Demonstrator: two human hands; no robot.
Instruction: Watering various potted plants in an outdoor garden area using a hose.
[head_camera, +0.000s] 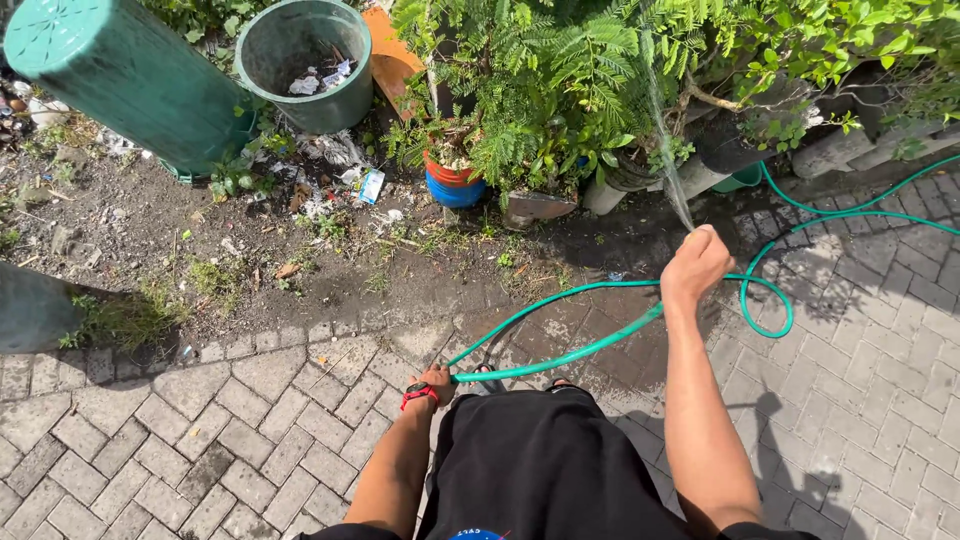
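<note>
Green hose running lower centre to right of centre | right hand closed on nozzle end, spraying up toward potted ferns | left hand holding slack, lower centre.

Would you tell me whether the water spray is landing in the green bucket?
No, the spray rises from the right hand into the potted plants.

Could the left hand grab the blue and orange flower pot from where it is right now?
Probably not. The left hand is down low gripping the green hose, while the blue and orange flower pot sits far off across bare soil, under the leafy plants. Nothing blocks the way, but it looks beyond arm's reach without stepping forward.
</note>
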